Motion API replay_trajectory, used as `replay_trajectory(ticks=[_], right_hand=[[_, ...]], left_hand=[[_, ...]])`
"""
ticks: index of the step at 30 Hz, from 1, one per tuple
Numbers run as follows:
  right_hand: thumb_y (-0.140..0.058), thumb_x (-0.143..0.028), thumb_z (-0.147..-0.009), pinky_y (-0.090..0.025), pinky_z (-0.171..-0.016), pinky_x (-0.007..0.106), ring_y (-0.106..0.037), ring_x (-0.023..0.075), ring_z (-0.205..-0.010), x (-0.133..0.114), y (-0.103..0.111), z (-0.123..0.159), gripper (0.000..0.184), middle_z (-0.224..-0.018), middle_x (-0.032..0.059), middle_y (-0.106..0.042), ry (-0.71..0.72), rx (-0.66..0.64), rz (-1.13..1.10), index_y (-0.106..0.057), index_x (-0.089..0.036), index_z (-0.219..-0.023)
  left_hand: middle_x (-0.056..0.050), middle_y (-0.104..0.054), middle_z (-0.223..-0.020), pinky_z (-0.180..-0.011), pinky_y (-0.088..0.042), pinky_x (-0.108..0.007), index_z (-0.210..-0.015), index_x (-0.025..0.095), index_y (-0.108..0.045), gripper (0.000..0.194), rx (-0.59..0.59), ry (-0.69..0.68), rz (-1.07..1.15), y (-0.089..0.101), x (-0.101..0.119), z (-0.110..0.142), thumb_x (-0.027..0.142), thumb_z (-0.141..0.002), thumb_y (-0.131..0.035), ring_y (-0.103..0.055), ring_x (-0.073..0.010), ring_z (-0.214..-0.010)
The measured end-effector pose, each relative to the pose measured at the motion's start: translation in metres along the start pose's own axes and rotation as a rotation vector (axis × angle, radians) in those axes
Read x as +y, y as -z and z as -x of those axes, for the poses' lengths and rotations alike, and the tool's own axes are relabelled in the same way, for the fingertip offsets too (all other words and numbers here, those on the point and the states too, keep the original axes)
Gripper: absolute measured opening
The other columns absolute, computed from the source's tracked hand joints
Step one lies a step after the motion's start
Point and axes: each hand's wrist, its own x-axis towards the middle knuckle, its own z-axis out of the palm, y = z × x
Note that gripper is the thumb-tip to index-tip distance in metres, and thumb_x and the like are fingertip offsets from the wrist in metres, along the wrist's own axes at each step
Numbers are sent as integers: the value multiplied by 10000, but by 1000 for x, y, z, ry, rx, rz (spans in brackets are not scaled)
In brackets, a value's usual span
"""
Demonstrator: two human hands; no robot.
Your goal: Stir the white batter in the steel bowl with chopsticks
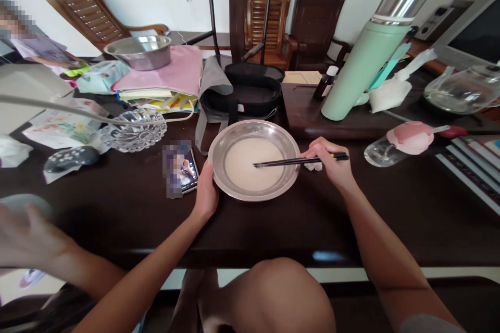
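Note:
A shallow metal bowl point(215, 171) stands on the dark table, with a milky off-white liquid point(250, 177) in it. Against its left rim rests my left hand point(206, 192), gripping the edge, with part of the fingers hidden by the bowl. My right hand point(332, 164) is closed round a pair of dark chopsticks point(279, 163), held nearly level. Their tips reach over the middle of the bowl and touch or hover just above the liquid; I cannot tell which. A small whitish crumpled thing point(313, 166) shows beneath my right hand.
Left of the bowl lies a lit phone point(187, 173); behind it are a glass dish point(135, 130) and a black bag point(246, 93). A green thermos point(359, 67) and a pink-lidded cup point(408, 140) stand right. Another person's blurred hand point(31, 234) is at the left edge.

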Motion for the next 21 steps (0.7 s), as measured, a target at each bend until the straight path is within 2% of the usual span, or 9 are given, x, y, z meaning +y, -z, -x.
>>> replay_trajectory(ticks=[3, 7, 10, 14, 16, 19, 21], right_hand=[[-705, -589, -962, -585, -684, 359, -718, 190, -681, -1, 0, 0, 462, -733, 47, -751, 1, -47, -23, -783, -251, -658], [-741, -560, -941, -607, -793, 397, -740, 227, -824, -1, -5, -1, 360, -827, 58, -828, 38, -146, 63, -814, -277, -731], [-733, -564, -945, -612, -802, 405, -744, 227, -816, 0, -4, -2, 376, -822, 59, -822, 33, -70, 81, -806, -268, -724], [-692, -615, -960, -600, -687, 377, -726, 199, -653, -1, 0, -1, 494, -708, 44, -740, -14, 22, -14, -761, -243, -644], [-687, -624, -960, -597, -672, 372, -715, 193, -639, -1, -1, 0, 504, -702, 46, -742, -3, -25, -25, -761, -245, -636], [-712, -608, -947, -612, -750, 393, -741, 217, -754, -2, -5, 0, 435, -782, 55, -804, 28, -117, 33, -790, -267, -689], [-728, -595, -936, -614, -793, 411, -747, 232, -818, -3, -6, -1, 388, -832, 55, -828, 42, -126, 83, -804, -279, -725]], left_hand=[[-56, -701, -1482, -1315, -356, -478, -1349, 255, -729, 484, -3, 9, 9, 1, 0, 0, 573, -1066, -498, -542, -305, -1497], [-51, -690, -1499, -1322, -343, -477, -1343, 255, -728, 475, -8, 23, 25, 1, -1, 0, 566, -1069, -497, -546, -299, -1493], [-51, -707, -1472, -1315, -360, -476, -1337, 257, -731, 477, -4, 20, 34, 2, -3, 0, 577, -1064, -505, -551, -302, -1491], [-53, -719, -1452, -1316, -361, -481, -1327, 254, -737, 489, 3, 18, 19, 2, -4, 0, 593, -1061, -505, -547, -309, -1495], [-53, -708, -1471, -1318, -355, -477, -1335, 252, -735, 487, 0, 19, 23, 1, -2, 0, 587, -1063, -507, -538, -307, -1502], [-57, -708, -1470, -1304, -377, -463, -1339, 247, -735, 494, 0, 15, 26, 1, 0, 0, 591, -1057, -520, -550, -306, -1489], [-59, -710, -1468, -1296, -388, -460, -1338, 246, -737, 495, 2, 12, 22, 0, 1, 0, 592, -1058, -519, -563, -307, -1476]])
